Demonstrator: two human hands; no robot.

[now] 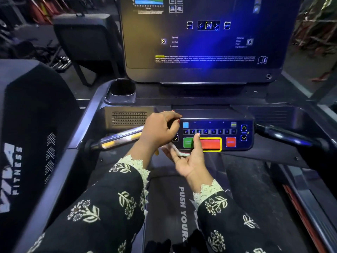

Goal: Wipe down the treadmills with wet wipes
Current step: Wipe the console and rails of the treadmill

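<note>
I stand on a treadmill facing its control panel (217,133), which has number keys, a green button and red buttons. A crumpled white wet wipe (176,150) lies across the straight fingers of my right hand (189,159). That hand is turned palm up just below the panel, its thumb pointing up over the green button. My left hand (160,129) hovers at the panel's left corner with its fingers curled and fingertips drawn together. I see nothing between them. The big console screen (200,33) rises behind the panel.
A chrome handlebar (118,138) juts left of the panel and a dark one (290,136) juts right. A cup holder (122,90) sits at the console's back left. The belt (182,207) carries white lettering. Another treadmill (27,125) stands to the left.
</note>
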